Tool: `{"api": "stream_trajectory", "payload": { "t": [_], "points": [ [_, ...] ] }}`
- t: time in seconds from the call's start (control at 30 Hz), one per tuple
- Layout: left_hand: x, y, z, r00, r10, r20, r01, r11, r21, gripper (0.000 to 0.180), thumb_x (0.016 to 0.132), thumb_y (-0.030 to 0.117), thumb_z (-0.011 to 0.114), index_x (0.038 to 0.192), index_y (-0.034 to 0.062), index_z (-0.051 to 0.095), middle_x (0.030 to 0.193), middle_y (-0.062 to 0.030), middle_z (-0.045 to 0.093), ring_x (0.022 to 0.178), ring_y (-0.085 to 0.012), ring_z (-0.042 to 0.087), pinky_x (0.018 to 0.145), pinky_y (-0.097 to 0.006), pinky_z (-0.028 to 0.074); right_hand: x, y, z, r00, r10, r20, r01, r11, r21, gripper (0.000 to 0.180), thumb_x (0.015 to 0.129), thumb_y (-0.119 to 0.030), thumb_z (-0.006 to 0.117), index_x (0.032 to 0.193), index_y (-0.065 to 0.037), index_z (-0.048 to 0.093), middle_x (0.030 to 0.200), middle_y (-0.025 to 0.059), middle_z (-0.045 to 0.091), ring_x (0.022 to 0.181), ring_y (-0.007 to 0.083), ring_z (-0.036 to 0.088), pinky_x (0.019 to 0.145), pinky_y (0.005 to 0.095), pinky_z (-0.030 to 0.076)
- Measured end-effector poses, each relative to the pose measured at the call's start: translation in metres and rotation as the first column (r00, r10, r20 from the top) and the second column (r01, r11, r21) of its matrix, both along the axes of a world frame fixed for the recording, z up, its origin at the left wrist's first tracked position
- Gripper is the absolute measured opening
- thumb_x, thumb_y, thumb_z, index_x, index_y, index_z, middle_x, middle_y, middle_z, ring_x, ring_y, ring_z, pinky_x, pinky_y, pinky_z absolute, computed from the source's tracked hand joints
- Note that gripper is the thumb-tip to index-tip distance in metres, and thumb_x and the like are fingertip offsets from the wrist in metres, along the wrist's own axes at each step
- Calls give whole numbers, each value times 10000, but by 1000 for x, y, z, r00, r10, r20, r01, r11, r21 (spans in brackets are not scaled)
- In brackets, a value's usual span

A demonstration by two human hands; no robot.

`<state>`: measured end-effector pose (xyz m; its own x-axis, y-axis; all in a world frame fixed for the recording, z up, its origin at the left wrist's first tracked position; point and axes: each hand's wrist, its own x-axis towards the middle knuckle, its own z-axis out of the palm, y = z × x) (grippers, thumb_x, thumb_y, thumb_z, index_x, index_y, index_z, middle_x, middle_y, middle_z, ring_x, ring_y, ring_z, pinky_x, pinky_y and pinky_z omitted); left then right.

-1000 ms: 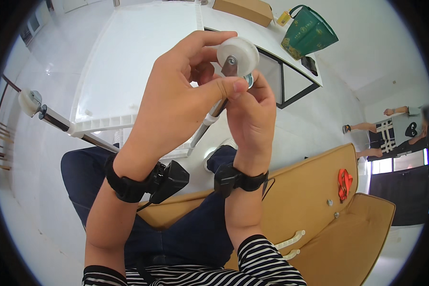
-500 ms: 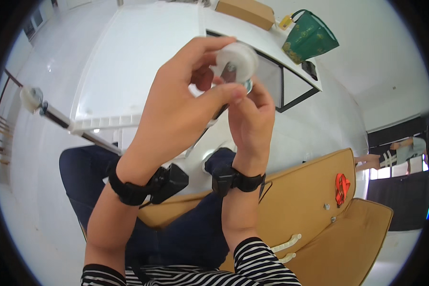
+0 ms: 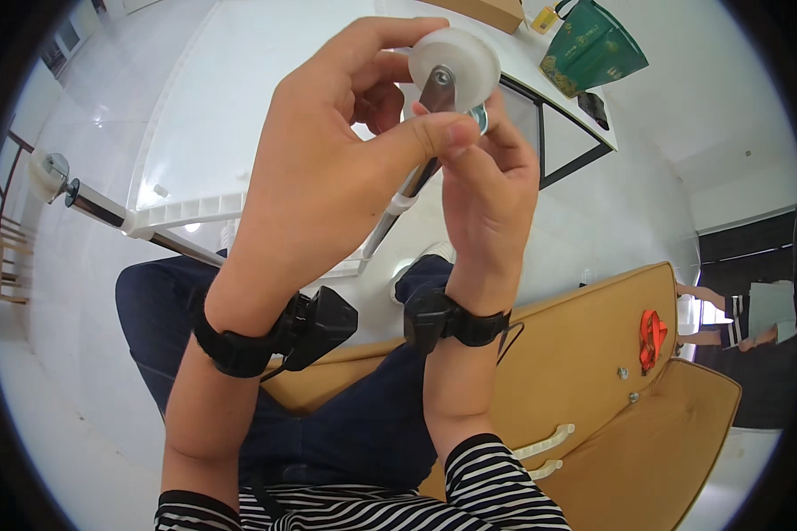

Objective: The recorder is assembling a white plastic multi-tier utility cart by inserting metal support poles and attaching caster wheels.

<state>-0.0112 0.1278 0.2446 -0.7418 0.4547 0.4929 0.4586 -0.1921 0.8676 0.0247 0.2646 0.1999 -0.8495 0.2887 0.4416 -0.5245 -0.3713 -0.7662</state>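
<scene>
White and now crisp in outline, the caster wheel (image 3: 474,60) stands higher in view than half a second ago, its metal fork (image 3: 437,93) running down from the axle. For the work in hand, this indicates the wheel is retained, not released. Left hand (image 3: 319,159): grip closed, fingers against the wheel's rim, thumb across the fork's foot. Right hand (image 3: 491,190): fingers curled in just beside the left thumb; what they pinch, and how firmly, cannot be told. Below, a metal tube (image 3: 383,232) slopes away; whether fork and tube are joined is hidden. Differences from the earlier frame: the tube's white collar (image 3: 403,203) shows more fully; the green bag (image 3: 598,53) appears further up and right, the whole view having shifted; the person (image 3: 770,305) at the right edge is posed differently.
</scene>
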Motion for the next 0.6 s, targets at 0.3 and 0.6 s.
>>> {"api": "stream_trajectory", "payload": {
  "t": [0.3, 0.6],
  "points": [
    [5, 0, -1, 999, 52, -3, -52, 999, -7, 521, 797, -12, 667, 1273, -27, 454, 1054, -121, 607, 958, -158, 579, 851, -289, 471, 10, -5, 11, 993, -111, 32, 109, 993, 50, 248, 714, 47, 691, 946, 18, 609, 1273, 169, 473, 1205, 253, 420, 1018, 390, 328],
    [8, 4, 0, 994, 97, -51, -99, 994, -41, 515, 812, 14, 657, 1284, -7, 453, 1051, -122, 604, 961, -161, 578, 854, -298, 473, -1, -13, -3, 997, -56, -53, 51, 994, -97, 204, 677, 47, 712, 780, -21, 549, 1284, 179, 477, 1232, 273, 417, 1038, 399, 295]
  ]
}}
